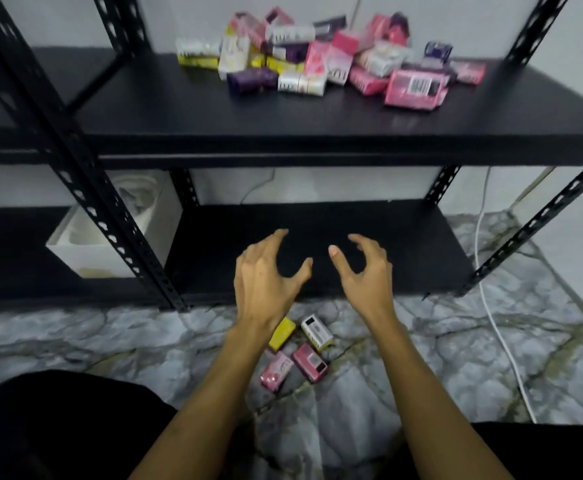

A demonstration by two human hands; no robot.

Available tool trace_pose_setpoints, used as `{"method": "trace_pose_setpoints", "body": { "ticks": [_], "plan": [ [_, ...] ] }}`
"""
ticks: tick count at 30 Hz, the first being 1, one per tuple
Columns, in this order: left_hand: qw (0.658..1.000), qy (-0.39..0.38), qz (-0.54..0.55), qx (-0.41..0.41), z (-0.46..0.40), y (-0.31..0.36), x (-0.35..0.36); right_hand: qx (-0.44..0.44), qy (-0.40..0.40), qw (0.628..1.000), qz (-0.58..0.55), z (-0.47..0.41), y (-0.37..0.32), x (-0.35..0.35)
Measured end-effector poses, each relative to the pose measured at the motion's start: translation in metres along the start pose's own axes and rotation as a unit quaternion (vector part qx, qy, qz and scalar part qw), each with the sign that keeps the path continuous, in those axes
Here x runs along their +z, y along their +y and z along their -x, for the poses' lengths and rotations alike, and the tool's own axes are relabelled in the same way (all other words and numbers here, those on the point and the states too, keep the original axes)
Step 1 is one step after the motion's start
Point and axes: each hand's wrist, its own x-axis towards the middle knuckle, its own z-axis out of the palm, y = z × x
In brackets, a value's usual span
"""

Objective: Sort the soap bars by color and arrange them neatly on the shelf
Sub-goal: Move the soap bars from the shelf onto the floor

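Observation:
A jumbled pile of boxed soap bars [321, 53] in pink, purple, white and yellow lies on the upper black shelf [214, 109], towards its back right. Several more boxes lie on the floor below my arms: a yellow one [282, 333], a white one [316, 332] and two pink ones [277, 371] [310, 362]. My left hand [266, 282] and right hand [362, 275] hover side by side in front of the lower black shelf [404, 244], fingers spread and loosely curled, holding nothing.
Black perforated uprights [86, 188] frame the rack. A white box [110, 237] sits on the neighbouring lower shelf at the left. A white cable [501, 341] runs across the marble-patterned floor at the right. My dark-clothed knees fill the bottom corners.

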Motion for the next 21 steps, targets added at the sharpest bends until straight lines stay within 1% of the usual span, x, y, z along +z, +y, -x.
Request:
{"method": "trace_pose_setpoints", "body": {
  "ticks": [3,5,7,9,13,17,19,21],
  "plan": [
    [0.993,0.071,0.008,0.096,-0.043,0.033,-0.033,-0.076,0.048,0.996,-0.023,-0.027,-0.057,-0.035],
    [0.987,0.086,0.010,0.138,-0.075,0.051,-0.053,-0.120,0.068,0.990,-0.029,-0.045,-0.090,-0.053],
    [0.985,0.081,-0.006,0.150,-0.108,0.065,-0.070,-0.141,0.061,0.988,-0.019,-0.066,-0.117,-0.063],
    [0.986,0.071,-0.032,0.145,-0.140,0.073,-0.081,-0.146,0.036,0.988,0.018,-0.089,-0.136,-0.066],
    [0.990,0.021,-0.081,0.116,-0.198,0.069,-0.090,-0.152,-0.042,0.981,0.110,-0.135,-0.158,-0.057],
    [0.979,-0.054,-0.176,0.083,-0.234,0.047,-0.086,-0.102,-0.140,0.960,0.220,-0.172,-0.163,-0.037],
    [0.963,-0.104,-0.233,0.088,-0.246,0.033,-0.080,-0.083,-0.150,0.952,0.254,-0.189,-0.167,-0.027],
    [0.951,-0.144,-0.251,0.106,-0.256,0.022,-0.074,-0.076,-0.154,0.948,0.266,-0.205,-0.172,-0.020]
  ]
}}
